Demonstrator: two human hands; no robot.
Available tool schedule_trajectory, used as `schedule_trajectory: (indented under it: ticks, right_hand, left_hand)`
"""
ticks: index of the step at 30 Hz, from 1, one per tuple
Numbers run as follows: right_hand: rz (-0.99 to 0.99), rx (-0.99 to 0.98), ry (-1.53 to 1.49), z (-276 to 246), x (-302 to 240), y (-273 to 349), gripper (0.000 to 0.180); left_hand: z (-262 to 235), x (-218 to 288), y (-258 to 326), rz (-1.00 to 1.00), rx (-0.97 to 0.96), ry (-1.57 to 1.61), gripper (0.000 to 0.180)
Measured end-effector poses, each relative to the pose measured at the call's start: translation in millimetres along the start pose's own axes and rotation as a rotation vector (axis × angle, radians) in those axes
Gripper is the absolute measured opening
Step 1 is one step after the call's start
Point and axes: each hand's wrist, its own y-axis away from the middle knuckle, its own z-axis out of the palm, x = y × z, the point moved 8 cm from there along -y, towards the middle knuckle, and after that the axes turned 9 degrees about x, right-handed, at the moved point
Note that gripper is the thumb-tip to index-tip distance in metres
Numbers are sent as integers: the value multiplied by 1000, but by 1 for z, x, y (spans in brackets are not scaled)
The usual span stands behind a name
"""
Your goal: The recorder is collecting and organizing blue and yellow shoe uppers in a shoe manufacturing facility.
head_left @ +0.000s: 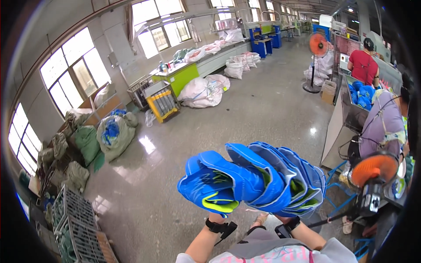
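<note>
Blue shoe uppers with lime-yellow trim (254,179), a thick fanned stack, held up at chest height over the grey polished floor (245,114). Both hands are hidden behind the stack; only the wrists show below it, each with a black band. Left hand's grip sits under the left end of the stack, right hand's under the right end; both clenched on it, fingers unseen. Orange fan (375,168) just right of the stack. White sacks (202,91) lie well apart.
</note>
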Motion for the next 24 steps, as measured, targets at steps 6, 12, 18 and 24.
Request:
schedule_trajectory:
  ticks: [6,12,18,24]
  right_hand:
    - [-112,-1,-60,4,-81,-134,38]
    - [-381,161,-49,48,-176,-222,38]
    - [-739,252,-63,15,-297,-313,38]
    - [-986,278,-76,11,-420,-388,39]
  left_hand:
    - [52,-70,-143,-387,47,294,41]
    - [46,-152,-258,-655,37,327,48]
    - [99,-214,-410,574,-518,-1180,26]
    - [125,-403,-577,553,-731,-1161,23]
